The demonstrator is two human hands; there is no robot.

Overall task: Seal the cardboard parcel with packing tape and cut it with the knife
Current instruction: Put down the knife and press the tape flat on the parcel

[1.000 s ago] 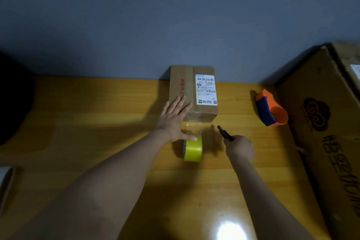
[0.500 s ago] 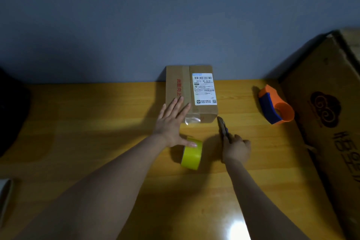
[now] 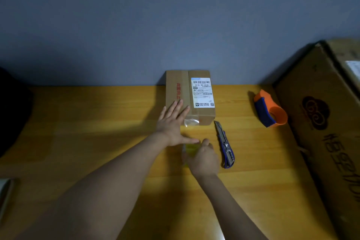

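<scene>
A small cardboard parcel point(image 3: 196, 99) with a white shipping label stands against the wall, and a clear strip of tape hangs over its near edge. My left hand point(image 3: 172, 124) lies flat with spread fingers on the parcel's near left corner. The thumb reaches toward the yellow tape roll point(image 3: 188, 152). My right hand point(image 3: 203, 159) covers most of that roll and grips it. A blue utility knife point(image 3: 225, 144) lies on the table just right of my right hand, blade pointing at the parcel.
An orange and blue tape dispenser point(image 3: 269, 110) sits to the right on the wooden table point(image 3: 97, 132). A large cardboard box point(image 3: 327, 132) fills the right side. A dark object point(image 3: 11, 107) is at the far left, and a pale object point(image 3: 4, 195) at the lower left edge.
My right hand has put the knife down on the table and moved left onto the yellow tape roll. My left hand stays flat on the parcel.
</scene>
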